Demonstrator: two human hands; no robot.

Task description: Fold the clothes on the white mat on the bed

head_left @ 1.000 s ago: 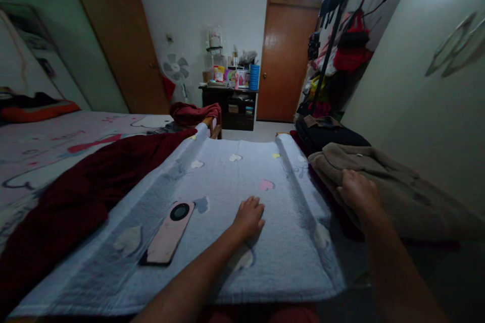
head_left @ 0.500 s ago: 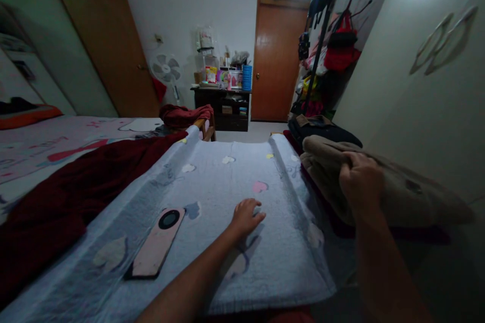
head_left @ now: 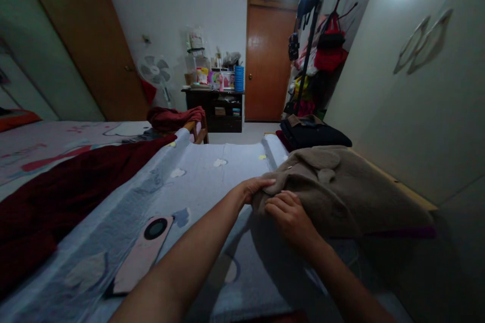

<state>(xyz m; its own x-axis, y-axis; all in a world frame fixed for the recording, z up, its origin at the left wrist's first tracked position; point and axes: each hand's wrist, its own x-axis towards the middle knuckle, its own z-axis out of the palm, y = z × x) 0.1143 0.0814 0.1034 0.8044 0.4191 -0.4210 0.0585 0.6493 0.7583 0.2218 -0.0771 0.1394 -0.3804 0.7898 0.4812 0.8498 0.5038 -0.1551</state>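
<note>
Coat (head_left: 348, 186) overlaps blanket (head_left: 204, 181) at right edge, phone (head_left: 142, 252) apart.

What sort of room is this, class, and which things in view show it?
Probably a bedroom in a home: a cartoon-patterned sheet is spread like bedding at left, a brown garment is at right, and a standing fan is at the back.

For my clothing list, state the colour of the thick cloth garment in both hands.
The thick cloth garment is greyish brown, best seen in the head view.
</note>
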